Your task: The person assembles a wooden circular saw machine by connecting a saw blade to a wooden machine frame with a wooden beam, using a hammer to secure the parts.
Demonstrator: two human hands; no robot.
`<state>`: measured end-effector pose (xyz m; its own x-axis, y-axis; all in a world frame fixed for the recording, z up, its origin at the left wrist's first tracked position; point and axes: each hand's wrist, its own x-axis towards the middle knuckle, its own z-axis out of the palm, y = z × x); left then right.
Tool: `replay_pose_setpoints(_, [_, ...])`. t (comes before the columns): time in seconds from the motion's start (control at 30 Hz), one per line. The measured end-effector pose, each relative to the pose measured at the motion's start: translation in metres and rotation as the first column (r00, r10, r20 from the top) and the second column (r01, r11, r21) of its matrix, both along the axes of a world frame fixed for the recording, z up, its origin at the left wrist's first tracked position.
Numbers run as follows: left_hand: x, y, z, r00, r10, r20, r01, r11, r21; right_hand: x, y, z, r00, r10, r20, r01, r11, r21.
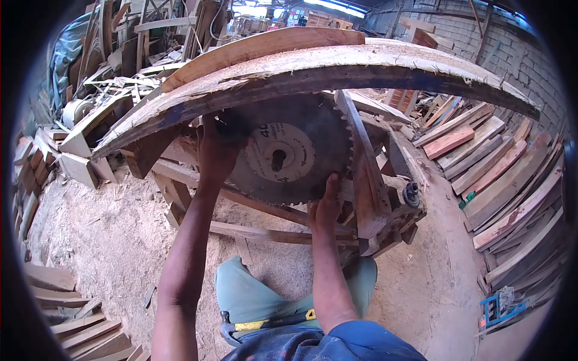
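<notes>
A large circular saw blade (307, 174) with a pale printed label and a centre hole is upright beneath the wooden tabletop (301, 78). My left hand (218, 153) grips the blade's left side; its fingers are partly lost in shadow near the tabletop's underside. At the lower right rim, my right hand (326, 204) pinches the blade, thumb on its face and the other fingers mostly hidden behind. Just right of the teeth stands a wooden beam (368, 180) of the table's frame. A dark round metal part (410, 194) sits on the frame farther right.
Sawdust covers the floor (114, 234). Stacked boards (506, 174) line the right side, and scrap wood (108, 90) is heaped at the left. A hammer (259, 325) with a yellow-marked handle lies across my lap. A blue metal object (504, 308) rests at lower right.
</notes>
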<state>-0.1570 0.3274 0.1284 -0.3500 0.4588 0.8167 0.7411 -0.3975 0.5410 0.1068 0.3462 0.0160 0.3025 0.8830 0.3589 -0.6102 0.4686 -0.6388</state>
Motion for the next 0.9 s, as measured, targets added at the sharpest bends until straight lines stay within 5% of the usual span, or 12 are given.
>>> replay_pose_setpoints(0.9, [-0.001, 0.016, -0.016, 0.982, -0.003, 0.19, 0.026, 0.993, -0.115, 0.002, 0.003, 0.007, 0.995, -0.07, 0.064, 0.075, 0.994, -0.081])
